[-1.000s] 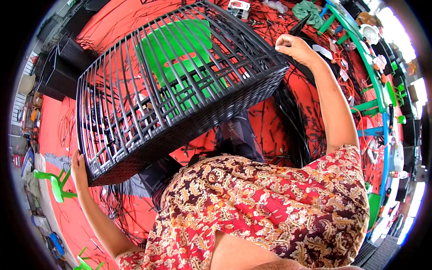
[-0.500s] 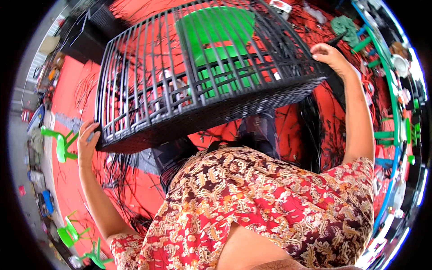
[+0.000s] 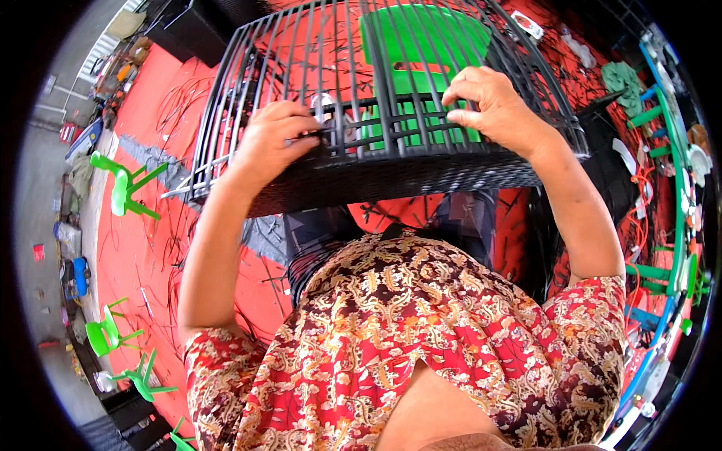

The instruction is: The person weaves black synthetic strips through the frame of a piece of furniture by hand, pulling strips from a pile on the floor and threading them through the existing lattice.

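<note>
A large black woven basket frame point(image 3: 316, 68) of upright ribs with a woven band along its near edge lies tilted in front of me. My left hand point(image 3: 274, 139) grips the woven band at the frame's left part, fingers curled around strands. My right hand point(image 3: 492, 105) rests on the ribs further right, fingertips pinching a black strand. Through the ribs shows a green plastic stool point(image 3: 421, 45) on the red floor.
Red floor mat point(image 3: 143, 248) strewn with black strands. Green plastic chairs point(image 3: 120, 184) lie at the left, more at the lower left point(image 3: 105, 334). A green-and-blue rack point(image 3: 677, 225) with loose items runs along the right. My patterned red dress fills the lower middle.
The basket frame has swung down toward me. Both hands left its outer ends and moved inward onto the woven band near its middle.
</note>
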Available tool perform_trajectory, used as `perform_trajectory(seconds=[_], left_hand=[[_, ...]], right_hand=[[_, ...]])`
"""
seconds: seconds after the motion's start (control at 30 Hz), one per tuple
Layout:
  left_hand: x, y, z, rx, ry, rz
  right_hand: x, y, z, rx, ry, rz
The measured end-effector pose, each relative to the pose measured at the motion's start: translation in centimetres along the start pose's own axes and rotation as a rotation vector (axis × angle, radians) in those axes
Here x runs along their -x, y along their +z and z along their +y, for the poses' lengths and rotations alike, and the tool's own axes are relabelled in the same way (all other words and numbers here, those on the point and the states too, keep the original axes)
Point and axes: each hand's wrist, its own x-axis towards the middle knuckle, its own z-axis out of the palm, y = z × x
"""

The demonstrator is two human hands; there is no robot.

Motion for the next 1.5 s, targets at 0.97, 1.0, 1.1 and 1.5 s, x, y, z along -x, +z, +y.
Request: perform_trajectory(seconds=[0.97, 1.0, 1.1, 1.5], left_hand=[[-3.6, 1.7, -1.1, 0.048, -0.248, 0.155], [-4.4, 1.6, -0.1, 0.050, -0.217, 0.133], [-7.1, 2.0, 2.4, 0.065, -0.078, 0.063], [-16.5, 11.1, 8.1, 0.092, 0.229, -0.065]], right_hand=[[0.0, -3.5, 4.0, -0.325, 0.339, 0.091], [1.2, -5.2, 5.3, -0.281, 0.303, 0.131], [4.4, -7.9, 6.8, -0.124, 0.365, 0.099], [9.1, -4.5, 9.3, 0.208, 0.348, -0.022]])
